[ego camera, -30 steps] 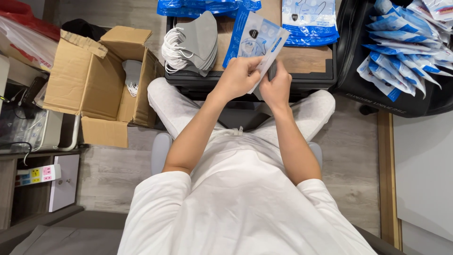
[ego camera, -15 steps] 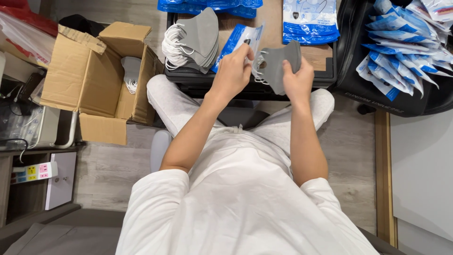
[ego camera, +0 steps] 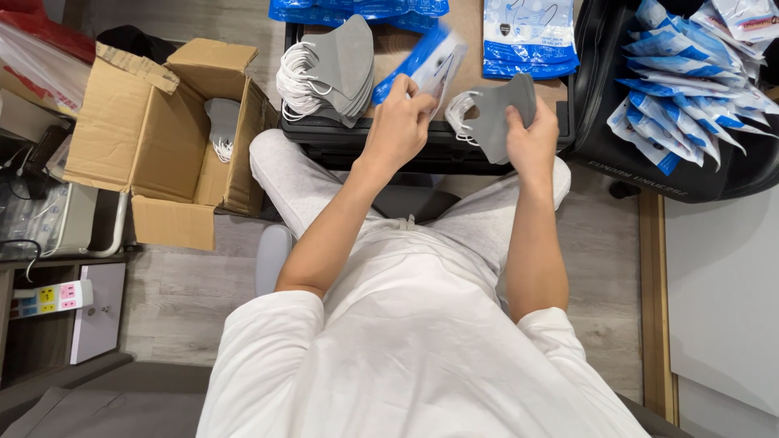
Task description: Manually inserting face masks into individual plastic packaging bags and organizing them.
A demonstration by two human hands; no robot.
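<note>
While the person sat over the black case point(ego camera: 422, 150), an open cardboard box point(ego camera: 174, 134) stood at nine o'clock with a grey mask lying inside, and a stack of grey masks point(ego camera: 337, 69) rested on the case at eleven o'clock. A pile of flat blue-and-white packets point(ego camera: 529, 36) lay at one o'clock; more packets point(ego camera: 686, 89) filled a black bag at two o'clock. The left hand point(ego camera: 399, 126) pinched a blue-and-white pouch point(ego camera: 430, 69), its long axis slanting toward one o'clock. The right hand point(ego camera: 531, 138) gripped a folded grey mask point(ego camera: 503, 113) just beside it, its long axis upright toward twelve o'clock and its white ear loops hanging toward nine.
</note>
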